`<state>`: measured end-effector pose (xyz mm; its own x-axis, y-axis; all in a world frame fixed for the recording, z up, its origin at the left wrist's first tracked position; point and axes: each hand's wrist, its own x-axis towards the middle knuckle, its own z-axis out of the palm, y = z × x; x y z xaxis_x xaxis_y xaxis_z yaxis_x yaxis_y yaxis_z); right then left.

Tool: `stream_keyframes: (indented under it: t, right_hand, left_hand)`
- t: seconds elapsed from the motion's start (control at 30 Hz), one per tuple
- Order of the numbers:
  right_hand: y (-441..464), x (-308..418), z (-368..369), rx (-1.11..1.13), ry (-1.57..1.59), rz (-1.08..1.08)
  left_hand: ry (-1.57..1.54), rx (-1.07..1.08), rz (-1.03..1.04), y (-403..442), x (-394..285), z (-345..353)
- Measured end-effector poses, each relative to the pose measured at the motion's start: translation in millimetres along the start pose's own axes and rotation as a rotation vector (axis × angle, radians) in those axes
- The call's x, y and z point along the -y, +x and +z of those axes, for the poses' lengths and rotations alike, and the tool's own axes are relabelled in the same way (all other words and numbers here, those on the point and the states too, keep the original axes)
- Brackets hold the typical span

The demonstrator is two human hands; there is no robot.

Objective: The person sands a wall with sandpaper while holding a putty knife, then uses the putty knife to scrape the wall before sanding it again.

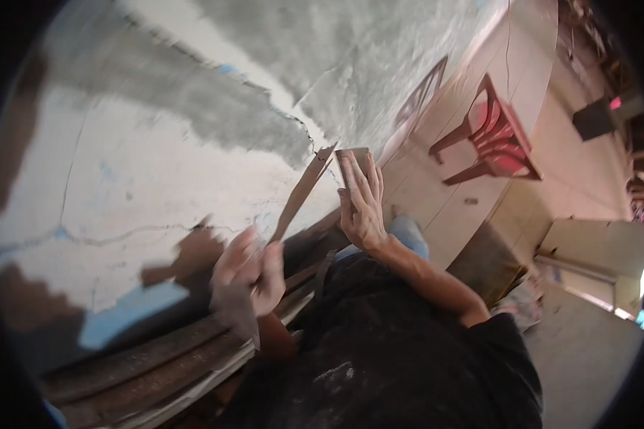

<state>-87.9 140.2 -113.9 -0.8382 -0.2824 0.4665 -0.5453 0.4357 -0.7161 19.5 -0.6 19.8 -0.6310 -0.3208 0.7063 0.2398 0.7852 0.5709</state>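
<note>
My right hand has its fingers laid along a small brown flat pad, perhaps folded sandpaper, held against the wall. The thumb is at its side. To the left, my left hand is smeared by motion. Its fingers are closed at the lower end of a long brown strip, whose ragged tip comes close to the pad; its material is unclear. A blurred greyish flat piece shows below that palm. Before both hands stands a wall with white and grey patches and cracks.
A red plastic chair stands on the tiled floor to the right. Brown ledges or boards run along the lower left. A cabinet or box and a cloth bundle are at the right.
</note>
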Motion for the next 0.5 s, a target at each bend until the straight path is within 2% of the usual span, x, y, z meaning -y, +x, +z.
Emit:
stream_keyframes:
  t: [0.03,0.07,0.1,0.13,0.17,0.2,0.3,0.43,0.5]
  right_hand:
    - [0.8,1.2,6.8,-0.009,-0.061,-0.047]
    - [2.9,1.6,13.2,-0.024,0.029,-0.076]
    - [5.5,3.4,20.6,-0.043,0.029,-0.079]
    - [9.7,5.4,29.0,-0.060,0.028,-0.089]
    - [14.0,8.0,35.0,-0.079,0.026,-0.099]
    - [18.1,10.1,35.0,0.002,-0.003,-0.083]
    - [11.1,-1.6,69.1,-0.155,0.162,-0.096]
    - [2.0,-23.9,93.4,-0.216,0.211,-0.163]
    - [5.4,-18.3,96.3,-0.244,0.229,-0.121]
  left_hand:
    - [0.011,-0.113,0.100,0.4,4.8,-14.1]
    - [0.032,-0.225,0.195,0.8,9.5,-28.1]
    - [0.191,-0.301,0.102,15.5,-10.9,-32.5]
    - [0.055,-0.476,0.061,34.1,-24.2,-22.2]
    - [0.075,-0.597,0.040,45.5,-27.4,-19.1]
    - [0.076,-0.600,0.070,50.9,-23.9,-19.6]
    - [0.197,-0.593,0.148,67.3,-27.5,-8.1]
    - [0.447,-0.572,0.200,76.7,-28.1,5.2]
    - [0.389,-0.609,0.176,74.9,-25.0,6.7]
